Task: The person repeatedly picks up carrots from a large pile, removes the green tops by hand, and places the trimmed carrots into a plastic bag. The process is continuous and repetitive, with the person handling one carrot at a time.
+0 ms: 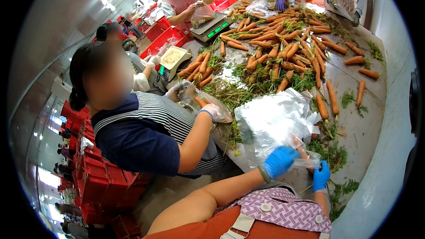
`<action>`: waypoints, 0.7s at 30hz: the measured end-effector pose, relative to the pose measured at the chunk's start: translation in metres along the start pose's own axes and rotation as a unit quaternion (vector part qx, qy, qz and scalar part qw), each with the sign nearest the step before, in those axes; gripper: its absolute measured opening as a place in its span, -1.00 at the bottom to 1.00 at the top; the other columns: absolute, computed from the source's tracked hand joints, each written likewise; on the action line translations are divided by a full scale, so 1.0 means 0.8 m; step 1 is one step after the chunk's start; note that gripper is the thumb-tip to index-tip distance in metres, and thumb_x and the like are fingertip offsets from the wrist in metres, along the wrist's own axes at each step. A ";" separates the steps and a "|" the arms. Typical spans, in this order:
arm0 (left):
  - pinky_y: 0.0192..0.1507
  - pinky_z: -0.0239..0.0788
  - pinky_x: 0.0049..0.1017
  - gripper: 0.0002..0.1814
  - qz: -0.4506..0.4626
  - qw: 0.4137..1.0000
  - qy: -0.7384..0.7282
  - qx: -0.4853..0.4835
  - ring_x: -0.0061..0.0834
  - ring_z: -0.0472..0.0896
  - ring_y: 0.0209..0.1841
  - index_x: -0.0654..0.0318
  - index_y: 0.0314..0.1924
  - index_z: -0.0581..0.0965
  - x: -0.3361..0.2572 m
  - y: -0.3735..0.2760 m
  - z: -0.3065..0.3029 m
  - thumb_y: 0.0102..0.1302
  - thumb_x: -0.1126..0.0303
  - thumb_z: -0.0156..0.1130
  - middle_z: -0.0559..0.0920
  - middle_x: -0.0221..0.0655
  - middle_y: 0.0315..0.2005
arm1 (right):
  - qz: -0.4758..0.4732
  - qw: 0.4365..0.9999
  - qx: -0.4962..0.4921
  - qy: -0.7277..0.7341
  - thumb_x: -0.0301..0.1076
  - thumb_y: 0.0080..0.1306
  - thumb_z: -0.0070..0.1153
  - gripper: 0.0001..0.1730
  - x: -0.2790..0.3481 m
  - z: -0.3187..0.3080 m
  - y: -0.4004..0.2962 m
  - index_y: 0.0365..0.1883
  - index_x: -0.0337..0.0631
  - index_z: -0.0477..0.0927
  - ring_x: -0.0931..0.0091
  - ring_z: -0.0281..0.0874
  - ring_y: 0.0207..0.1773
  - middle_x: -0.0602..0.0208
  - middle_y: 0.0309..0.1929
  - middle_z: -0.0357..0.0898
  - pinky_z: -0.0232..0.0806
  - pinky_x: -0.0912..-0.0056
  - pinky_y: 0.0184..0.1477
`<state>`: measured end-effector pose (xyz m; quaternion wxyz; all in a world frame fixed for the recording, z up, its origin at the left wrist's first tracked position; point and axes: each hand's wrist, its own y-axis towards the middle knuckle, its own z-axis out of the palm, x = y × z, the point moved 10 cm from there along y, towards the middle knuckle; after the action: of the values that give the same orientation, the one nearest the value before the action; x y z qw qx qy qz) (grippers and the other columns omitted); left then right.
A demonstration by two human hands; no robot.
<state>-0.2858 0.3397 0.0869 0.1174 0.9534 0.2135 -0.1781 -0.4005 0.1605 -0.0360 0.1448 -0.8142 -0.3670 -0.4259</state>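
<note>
My left hand (280,162), in a blue glove and blurred by motion, has its fingers bent at a clear plastic bag (308,162). The bag's edge stretches across to my right hand (321,176), also blue-gloved, which pinches its other side. A carrot (301,149) lies at my left fingertips, partly behind the clear film; whether it is inside the bag I cannot tell. Just beyond my hands a stack of flat plastic bags (272,116) spreads over the table, shiny with glare. Carrot greens (332,156) lie beside the bag on the right.
A large heap of carrots (275,46) with leafy tops covers the metal table (355,132). At my left a co-worker in a striped apron (162,113) holds a bag of carrots (212,101). Scales (212,26) and red crates (96,176) stand farther left. Several co-workers stand around the table.
</note>
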 end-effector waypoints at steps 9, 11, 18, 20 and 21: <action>-0.13 0.27 -0.35 -0.63 0.091 0.995 0.030 0.011 -0.30 0.44 -0.06 0.12 -0.14 0.44 -0.016 0.031 0.139 -0.05 0.38 0.15 0.47 -0.30 -0.17 | 0.016 0.997 0.027 0.072 -0.40 0.10 0.16 -0.77 0.000 0.009 -0.010 -0.54 -0.23 0.33 0.57 0.13 -0.53 0.38 -0.59 0.23 0.12 0.48 -0.47; -0.15 0.27 -0.35 -0.67 0.098 0.994 0.011 -0.045 -0.32 0.44 -0.07 0.10 -0.17 0.45 -0.010 0.038 0.121 -0.03 0.40 0.13 0.47 -0.33 -0.19 | 0.039 0.993 0.055 0.099 -0.37 0.11 0.18 -0.72 0.001 0.015 -0.013 -0.58 -0.22 0.31 0.58 0.12 -0.53 0.40 -0.60 0.21 0.10 0.49 -0.48; 0.03 0.25 -0.30 -0.66 0.151 0.989 0.014 0.000 -0.36 0.47 -0.06 0.09 -0.20 0.50 -0.006 0.046 0.096 -0.03 0.23 0.23 0.51 -0.41 -0.18 | 0.075 0.969 0.007 0.237 -0.46 0.12 0.15 -0.75 -0.013 0.010 -0.008 -0.55 -0.19 0.29 0.67 0.11 -0.49 0.52 -0.57 0.18 0.10 0.57 -0.45; 0.05 0.24 -0.30 -0.65 0.133 0.991 0.011 -0.020 -0.36 0.48 -0.08 0.10 -0.20 0.49 0.004 0.042 0.092 -0.04 0.21 0.24 0.52 -0.38 -0.20 | 0.094 0.946 0.028 0.308 -0.55 0.13 0.09 -0.81 -0.014 0.004 -0.003 -0.48 -0.17 0.31 0.67 0.16 -0.45 0.53 -0.51 0.25 0.13 0.63 -0.39; 0.06 0.24 -0.30 -0.64 0.125 0.992 0.008 -0.030 -0.35 0.49 -0.10 0.11 -0.20 0.48 0.007 0.042 0.090 -0.04 0.20 0.25 0.52 -0.37 -0.21 | 0.103 0.940 0.027 0.323 -0.56 0.13 0.09 -0.82 -0.010 0.002 0.000 -0.47 -0.17 0.32 0.67 0.18 -0.44 0.52 -0.50 0.28 0.13 0.64 -0.38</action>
<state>-0.2866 0.2909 0.0241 0.1655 0.9701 0.0985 -0.1476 -0.4023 0.1574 -0.0432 0.3206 -0.6618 -0.2259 -0.6390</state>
